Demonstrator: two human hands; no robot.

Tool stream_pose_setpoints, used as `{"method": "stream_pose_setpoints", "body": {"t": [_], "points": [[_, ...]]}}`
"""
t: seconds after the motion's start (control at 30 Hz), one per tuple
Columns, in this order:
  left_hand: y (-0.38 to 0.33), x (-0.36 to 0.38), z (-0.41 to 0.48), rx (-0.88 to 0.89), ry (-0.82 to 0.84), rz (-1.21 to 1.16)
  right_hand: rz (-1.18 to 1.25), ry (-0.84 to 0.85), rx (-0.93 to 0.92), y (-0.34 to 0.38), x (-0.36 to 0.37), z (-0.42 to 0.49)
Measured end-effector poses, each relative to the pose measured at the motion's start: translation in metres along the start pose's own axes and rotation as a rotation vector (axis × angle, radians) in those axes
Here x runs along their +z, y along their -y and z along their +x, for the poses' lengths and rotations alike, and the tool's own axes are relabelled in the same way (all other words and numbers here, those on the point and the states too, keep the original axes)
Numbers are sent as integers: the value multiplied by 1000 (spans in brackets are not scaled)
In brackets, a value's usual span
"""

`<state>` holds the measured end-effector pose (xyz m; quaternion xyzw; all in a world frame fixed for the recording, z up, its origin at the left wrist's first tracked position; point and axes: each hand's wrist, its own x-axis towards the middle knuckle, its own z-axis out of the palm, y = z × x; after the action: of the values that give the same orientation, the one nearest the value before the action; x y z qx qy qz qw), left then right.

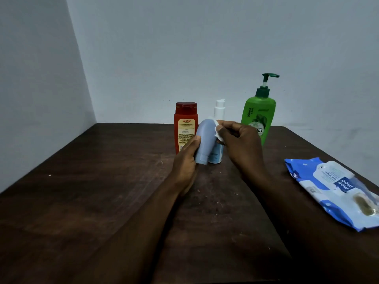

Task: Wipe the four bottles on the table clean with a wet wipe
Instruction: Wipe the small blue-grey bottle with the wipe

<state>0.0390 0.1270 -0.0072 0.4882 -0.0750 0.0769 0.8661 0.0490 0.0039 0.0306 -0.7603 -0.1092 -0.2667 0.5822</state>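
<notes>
My left hand (185,160) grips the grey-blue bottle (205,138) near upright, cap pointing down toward the desk (102,191); my right hand's (242,144) fingers (229,127) pinch the wet wipe (217,137) against it.

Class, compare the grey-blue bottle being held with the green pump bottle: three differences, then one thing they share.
The grey-blue bottle is held tilted, cap downward, by the left hand; the green bottle stands upright, untouched. The green bottle has a pump top; the grey-blue bottle a plain cap. The right hand holds a wet wipe against the grey-blue bottle, not the green bottle. Shared: both are opaque bottles with their tops on.
</notes>
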Motion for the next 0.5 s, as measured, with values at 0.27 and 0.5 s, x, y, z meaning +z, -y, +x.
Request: {"method": "stream_pose_setpoints", "body": {"t": [0.27, 0.5], "points": [[3, -8, 3, 10, 38, 101, -46, 5, -16, 1, 4, -12], [1, -12, 7, -30, 18, -21, 12, 59, 37, 0, 7, -29]]}}
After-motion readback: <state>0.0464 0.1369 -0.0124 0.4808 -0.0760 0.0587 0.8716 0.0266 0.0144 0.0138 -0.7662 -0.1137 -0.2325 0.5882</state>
